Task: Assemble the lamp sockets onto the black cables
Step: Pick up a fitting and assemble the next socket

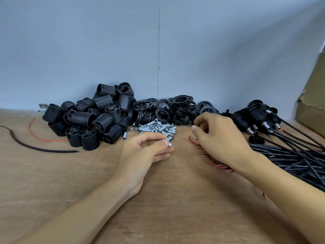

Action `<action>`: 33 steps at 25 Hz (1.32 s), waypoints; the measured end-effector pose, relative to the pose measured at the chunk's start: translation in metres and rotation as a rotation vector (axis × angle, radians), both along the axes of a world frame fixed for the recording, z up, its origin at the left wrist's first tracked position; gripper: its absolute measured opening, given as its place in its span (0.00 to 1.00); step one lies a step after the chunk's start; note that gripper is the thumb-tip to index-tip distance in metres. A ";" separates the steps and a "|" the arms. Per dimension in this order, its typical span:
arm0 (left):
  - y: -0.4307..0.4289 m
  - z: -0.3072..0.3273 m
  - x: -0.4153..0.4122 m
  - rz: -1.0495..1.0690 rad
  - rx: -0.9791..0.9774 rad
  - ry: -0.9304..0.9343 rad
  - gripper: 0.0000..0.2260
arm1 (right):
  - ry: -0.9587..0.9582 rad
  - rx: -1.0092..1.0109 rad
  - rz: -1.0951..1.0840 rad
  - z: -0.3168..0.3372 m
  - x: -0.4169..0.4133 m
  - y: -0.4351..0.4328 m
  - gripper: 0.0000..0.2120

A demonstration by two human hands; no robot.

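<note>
Left hand (146,150) pinches metal tube (169,144) at pile (156,128) edge; right hand (219,136) curled, grip unclear.

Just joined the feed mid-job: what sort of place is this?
Probably a small assembly workbench: bulk piles of black socket shells, loose metal tubes and a bundle of black cables lie on a wooden benchtop against a bare wall.

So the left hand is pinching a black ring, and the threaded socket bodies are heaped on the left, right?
No. The head view shows the left hand pinching a small silver metal tube, not a black ring. The threaded socket bodies are heaped on the left.
</note>
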State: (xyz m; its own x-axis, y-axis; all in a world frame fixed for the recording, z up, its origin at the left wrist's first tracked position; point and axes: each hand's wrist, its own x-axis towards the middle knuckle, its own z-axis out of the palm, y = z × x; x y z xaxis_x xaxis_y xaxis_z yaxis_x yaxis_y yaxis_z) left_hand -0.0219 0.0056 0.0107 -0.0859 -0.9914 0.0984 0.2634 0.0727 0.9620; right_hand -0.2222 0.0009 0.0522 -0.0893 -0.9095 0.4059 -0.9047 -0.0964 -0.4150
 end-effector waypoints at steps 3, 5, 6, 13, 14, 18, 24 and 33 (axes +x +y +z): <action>-0.001 0.000 0.002 -0.019 0.030 0.051 0.05 | 0.431 0.059 -0.242 -0.011 -0.014 -0.006 0.19; -0.001 0.000 0.002 -0.037 0.010 -0.003 0.06 | 0.434 0.146 -0.291 -0.016 -0.018 -0.009 0.22; -0.001 0.000 0.002 -0.037 -0.005 -0.048 0.06 | 0.410 0.155 -0.293 -0.016 -0.020 -0.010 0.21; -0.003 -0.005 0.001 -0.034 -0.043 -0.103 0.12 | 0.185 0.135 -0.235 -0.012 -0.021 -0.010 0.14; -0.003 -0.005 0.001 -0.023 -0.033 -0.092 0.12 | 0.127 0.137 -0.217 -0.012 -0.021 -0.009 0.13; -0.002 -0.004 0.001 -0.031 -0.052 -0.085 0.12 | 0.047 0.160 -0.214 -0.011 -0.022 -0.008 0.14; -0.002 -0.003 -0.001 -0.026 -0.041 -0.059 0.09 | 0.068 0.074 -0.197 -0.011 -0.023 -0.007 0.14; -0.002 0.000 0.000 -0.019 0.018 -0.053 0.08 | 0.053 -0.055 -0.128 -0.015 -0.023 -0.008 0.15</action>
